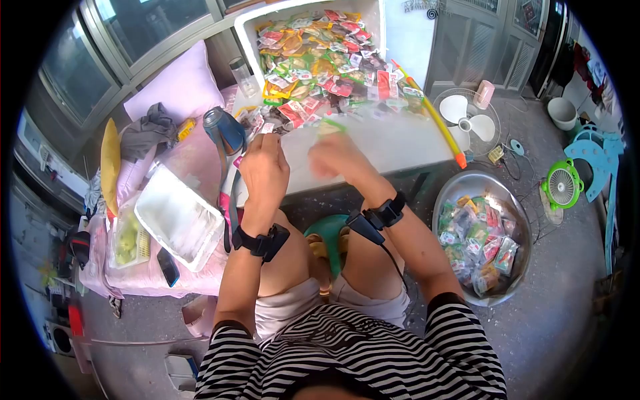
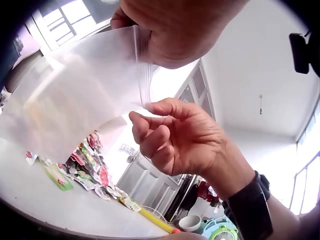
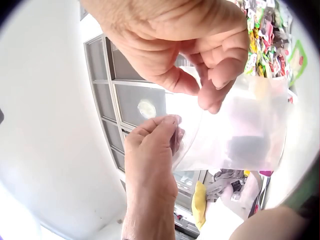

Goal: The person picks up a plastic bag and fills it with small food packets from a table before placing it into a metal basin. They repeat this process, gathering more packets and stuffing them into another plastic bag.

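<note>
A clear zip-lock bag hangs between my two hands, with a few faint shapes showing through its film. My left hand grips one end of the bag's zip edge. At the other end of that edge, my right hand pinches the strip between thumb and finger, its other fingers curled. From the right wrist view the bag spreads out below the right hand. A green-edged packet lies on the white tabletop beyond the hands.
A white foam box spills many small snack packets onto the table. A yellow tube lies along its right side. On the floor at right stands a metal basin of filled bags. A dark blue cup and white basket sit left.
</note>
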